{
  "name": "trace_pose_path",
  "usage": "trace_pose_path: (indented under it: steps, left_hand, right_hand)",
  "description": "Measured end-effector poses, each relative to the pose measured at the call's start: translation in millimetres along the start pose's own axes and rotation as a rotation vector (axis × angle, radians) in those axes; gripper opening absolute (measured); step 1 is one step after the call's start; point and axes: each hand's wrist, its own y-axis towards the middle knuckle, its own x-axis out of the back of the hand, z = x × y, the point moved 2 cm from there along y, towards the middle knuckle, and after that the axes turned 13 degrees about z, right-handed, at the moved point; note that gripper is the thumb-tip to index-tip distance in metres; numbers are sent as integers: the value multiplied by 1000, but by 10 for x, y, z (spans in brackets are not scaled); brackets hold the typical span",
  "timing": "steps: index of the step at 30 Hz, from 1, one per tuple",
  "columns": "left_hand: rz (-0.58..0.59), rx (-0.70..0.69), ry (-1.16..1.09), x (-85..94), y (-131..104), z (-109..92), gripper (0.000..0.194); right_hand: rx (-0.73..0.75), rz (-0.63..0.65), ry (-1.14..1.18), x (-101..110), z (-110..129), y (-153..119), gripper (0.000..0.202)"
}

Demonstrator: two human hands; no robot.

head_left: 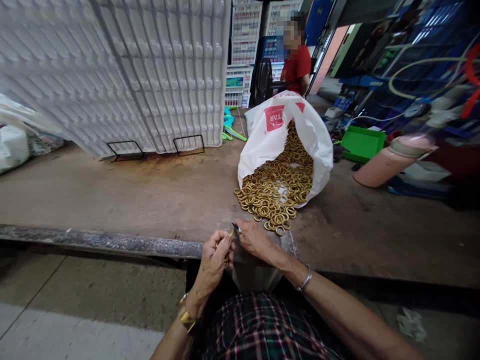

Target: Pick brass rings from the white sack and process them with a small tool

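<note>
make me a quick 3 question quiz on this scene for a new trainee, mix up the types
1. Fill in: the rings spill from the white ____ onto the table.
2. The right hand holds: A) the bottle; B) a small dark-tipped tool; C) the green tray.
3. True or false: the silver bangle is on the left arm.

Key: 1. bag. 2. B. 3. False: the bangle is on the right arm.
</note>
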Motion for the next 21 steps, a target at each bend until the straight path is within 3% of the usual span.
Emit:
trace_pose_path:
  steps: [4,7,13,21]
  left_hand:
    - [-31,23,-93,53,29,63,32]
    - [-41,6,-74,74,35,103,31]
    - [-38,21,7,66,31,119,32]
    - [-23,42,-56,59,33,109,28]
  right_hand:
    - [65,-120,441,-7,51,-8,24]
    - [129,-97,626,-20,125,-43,26]
    - [135,-44,632,-43,155,-43,28]
    - [110,-43,633,-55,130,-13,28]
